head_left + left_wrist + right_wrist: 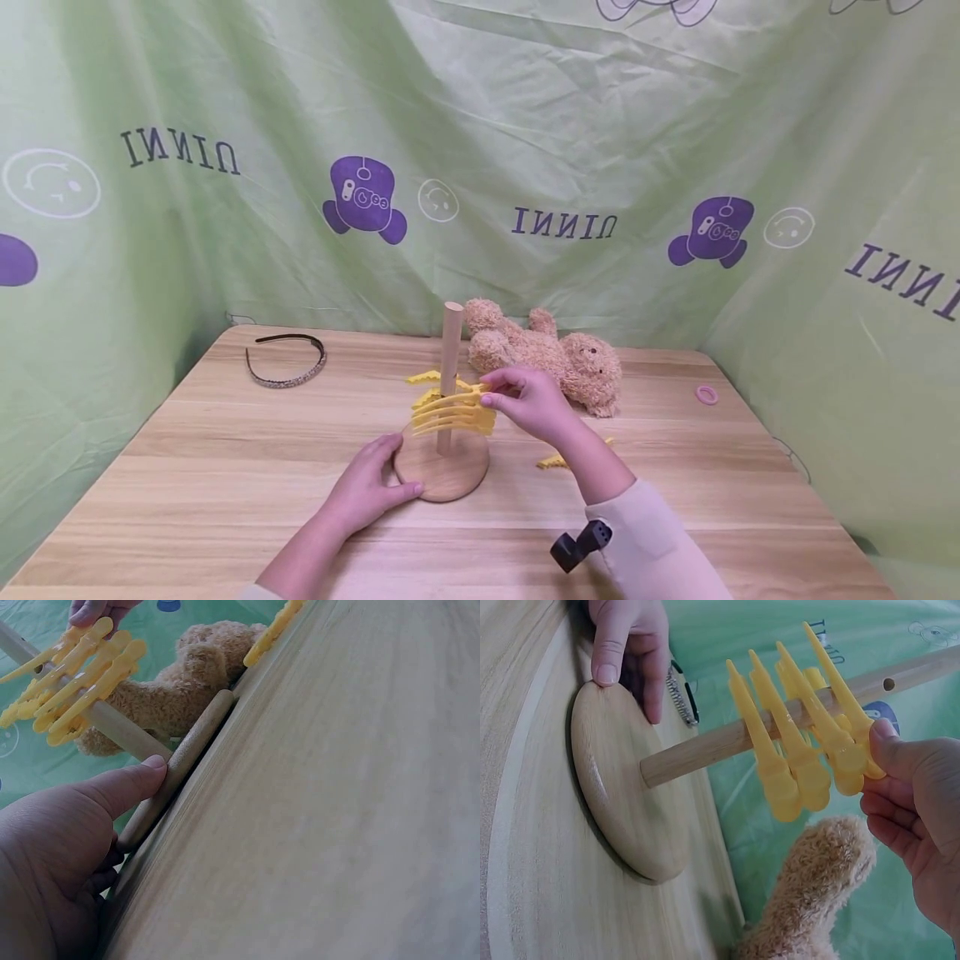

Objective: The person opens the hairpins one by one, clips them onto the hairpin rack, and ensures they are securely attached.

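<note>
One end held, several ways to slip

Taking the green curtain [480, 125] as twelve, the right hand [536, 404] was at the three o'clock side of the wooden post [451, 342], thumb and fingers pinching one end of the yellow claw clip [834, 739], whose prongs lay on both sides of the post; the left hand [371, 482], at the eight o'clock of the round base [450, 479], gripped its rim, thumb on top; I judged the one-ended pinch the weak point; the clip could twist or slide down if it eased; a sideways tug might tip the post, should the left hand loosen; the plush bear [536, 354], at one o'clock, might crowd the right hand; the second yellow piece [553, 461], at three, risked a sweep from the right forearm [596, 467].
</note>
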The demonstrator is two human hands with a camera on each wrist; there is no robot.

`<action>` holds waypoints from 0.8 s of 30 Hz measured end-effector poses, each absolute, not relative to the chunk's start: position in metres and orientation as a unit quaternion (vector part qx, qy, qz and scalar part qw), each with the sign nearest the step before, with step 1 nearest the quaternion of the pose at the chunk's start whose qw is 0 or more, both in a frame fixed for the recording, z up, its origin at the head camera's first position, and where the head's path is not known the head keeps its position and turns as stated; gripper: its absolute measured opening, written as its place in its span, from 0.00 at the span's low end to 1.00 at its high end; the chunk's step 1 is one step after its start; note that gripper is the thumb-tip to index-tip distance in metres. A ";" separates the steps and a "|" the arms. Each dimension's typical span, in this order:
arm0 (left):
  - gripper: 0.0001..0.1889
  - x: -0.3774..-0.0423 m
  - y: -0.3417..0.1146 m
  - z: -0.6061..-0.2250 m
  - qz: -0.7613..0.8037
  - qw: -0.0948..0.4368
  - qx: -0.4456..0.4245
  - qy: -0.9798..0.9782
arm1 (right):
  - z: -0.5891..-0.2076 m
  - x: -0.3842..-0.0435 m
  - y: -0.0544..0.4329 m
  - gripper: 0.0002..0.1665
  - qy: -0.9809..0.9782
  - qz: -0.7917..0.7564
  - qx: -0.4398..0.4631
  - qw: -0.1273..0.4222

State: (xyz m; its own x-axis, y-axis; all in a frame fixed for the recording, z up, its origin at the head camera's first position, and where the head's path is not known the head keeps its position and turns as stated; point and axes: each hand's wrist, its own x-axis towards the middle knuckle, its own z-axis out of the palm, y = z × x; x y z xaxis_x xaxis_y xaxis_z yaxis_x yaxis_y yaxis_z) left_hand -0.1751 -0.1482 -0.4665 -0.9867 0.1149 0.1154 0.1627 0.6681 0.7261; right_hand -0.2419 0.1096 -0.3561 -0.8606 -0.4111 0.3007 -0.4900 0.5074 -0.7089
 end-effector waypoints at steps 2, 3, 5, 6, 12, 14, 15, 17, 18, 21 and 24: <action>0.47 -0.175 -0.148 -0.467 -0.398 0.031 -0.076 -0.914 | -0.357 -0.242 0.110 0.13 -0.867 0.424 0.259 0.041; 0.47 -0.175 -0.148 -0.467 -0.398 0.031 -0.077 -0.914 | -0.357 -0.242 0.111 0.13 -0.866 0.424 0.261 0.040; 0.47 -0.176 -0.148 -0.467 -0.397 0.032 -0.077 -0.914 | -0.357 -0.242 0.111 0.13 -0.866 0.425 0.262 0.035; 0.47 -0.176 -0.148 -0.467 -0.397 0.031 -0.077 -0.914 | -0.357 -0.242 0.111 0.13 -0.865 0.425 0.263 0.034; 0.47 -0.175 -0.148 -0.467 -0.396 0.030 -0.078 -0.914 | -0.358 -0.241 0.114 0.15 -0.864 0.426 0.266 0.026; 0.47 -0.175 -0.148 -0.467 -0.396 0.031 -0.078 -0.914 | -0.358 -0.241 0.115 0.16 -0.865 0.424 0.268 0.025; 0.47 -0.175 -0.148 -0.467 -0.396 0.032 -0.078 -0.914 | -0.358 -0.240 0.115 0.16 -0.864 0.424 0.269 0.025; 0.47 -0.175 -0.148 -0.467 -0.396 0.033 -0.078 -0.915 | -0.358 -0.241 0.116 0.17 -0.865 0.421 0.273 0.027; 0.47 -0.175 -0.148 -0.467 -0.395 0.033 -0.078 -0.915 | -0.358 -0.240 0.117 0.17 -0.866 0.417 0.275 0.029; 0.47 -0.175 -0.148 -0.467 -0.395 0.034 -0.078 -0.915 | -0.358 -0.240 0.118 0.18 -0.870 0.407 0.277 0.034; 0.47 -0.176 -0.148 -0.468 -0.396 0.035 -0.079 -0.914 | -0.358 -0.240 0.118 0.20 -0.874 0.399 0.275 0.037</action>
